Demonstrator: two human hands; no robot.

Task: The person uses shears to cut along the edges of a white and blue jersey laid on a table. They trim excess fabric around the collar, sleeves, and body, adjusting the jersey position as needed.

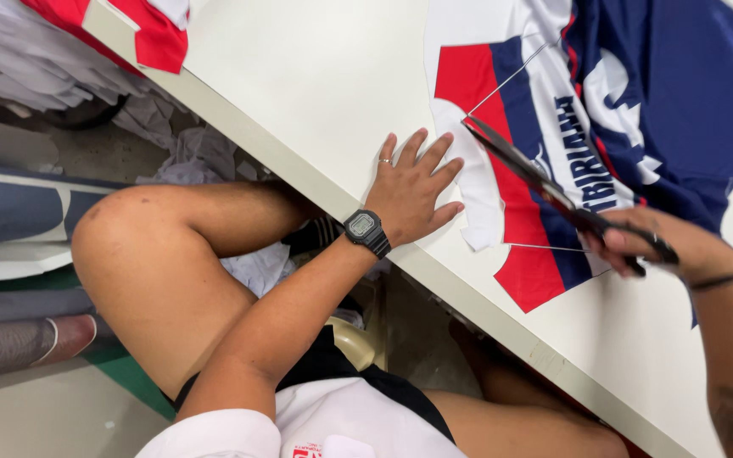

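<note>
Left hand [413,191] lies flat, fingers spread, pinning the red, white and blue printed fabric panel [553,127]. Right hand [638,242] is clenched around the long dark steel scissors [532,174]; the blades are parted at the panel's white edge, and apparently most of the outline remains uncut.

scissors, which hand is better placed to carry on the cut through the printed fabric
Right. The right hand already grips the scissors, whose blades point into the red, white and blue printed fabric. The left hand lies flat with fingers spread at the fabric's white edge, pinning it to the table.
</note>
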